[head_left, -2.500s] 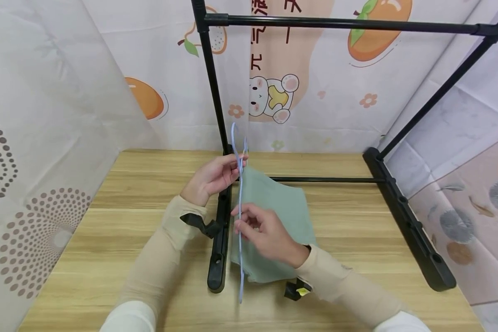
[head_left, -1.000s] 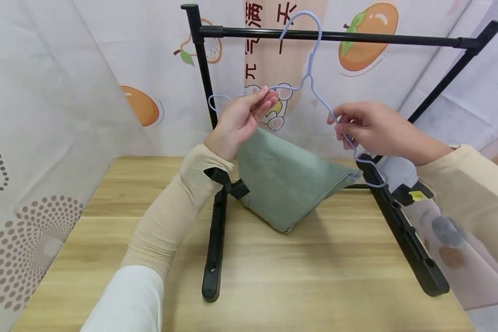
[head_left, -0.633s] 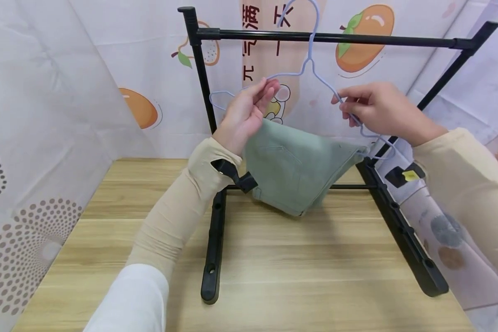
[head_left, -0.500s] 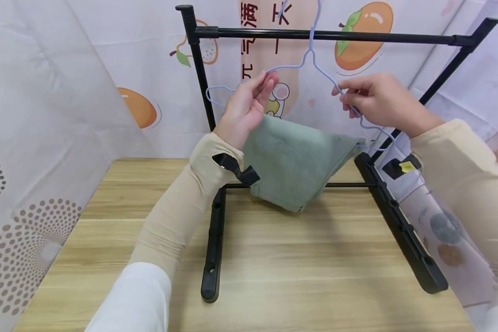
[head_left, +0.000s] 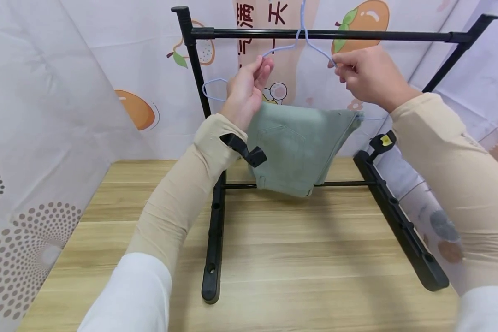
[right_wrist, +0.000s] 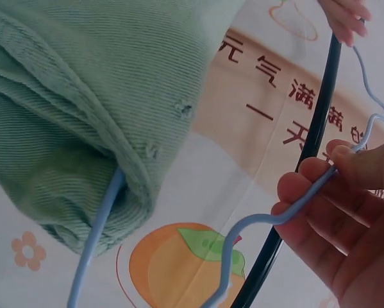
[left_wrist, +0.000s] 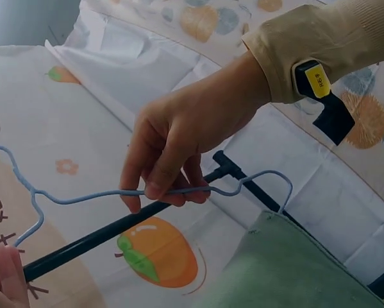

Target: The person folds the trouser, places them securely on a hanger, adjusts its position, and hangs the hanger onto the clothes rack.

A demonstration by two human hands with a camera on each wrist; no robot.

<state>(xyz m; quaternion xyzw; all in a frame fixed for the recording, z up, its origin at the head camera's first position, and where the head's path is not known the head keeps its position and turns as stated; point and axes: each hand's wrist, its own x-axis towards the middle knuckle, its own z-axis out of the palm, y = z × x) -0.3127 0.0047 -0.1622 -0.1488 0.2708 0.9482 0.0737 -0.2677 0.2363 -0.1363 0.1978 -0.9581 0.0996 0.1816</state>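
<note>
A light blue hanger (left_wrist: 83, 198) carries folded green pants (head_left: 294, 145) draped over its lower bar. My left hand (head_left: 246, 92) pinches the hanger's left shoulder between thumb and fingers. On the other shoulder, my right hand (head_left: 369, 76) grips the wire with its thumb and fingertips, as the right wrist view also shows. The hanger's neck overlaps the black rack's top rail (head_left: 253, 33) in the head view, and its hook runs out past the upper edge. Ribbed cloth and the bar (right_wrist: 92, 250) coming out of the fold show close up in the right wrist view.
The rack's black feet (head_left: 213, 258) stand on a wooden table (head_left: 307, 258), joined by a thin low crossbar (head_left: 240, 186) behind the pants. Printed white curtains (head_left: 141, 50) hang behind and at both sides.
The hanger and pants have gone from low by the left post up to the rail. The right hand has shifted to the right shoulder; both hands have risen, and the pants hang more level.
</note>
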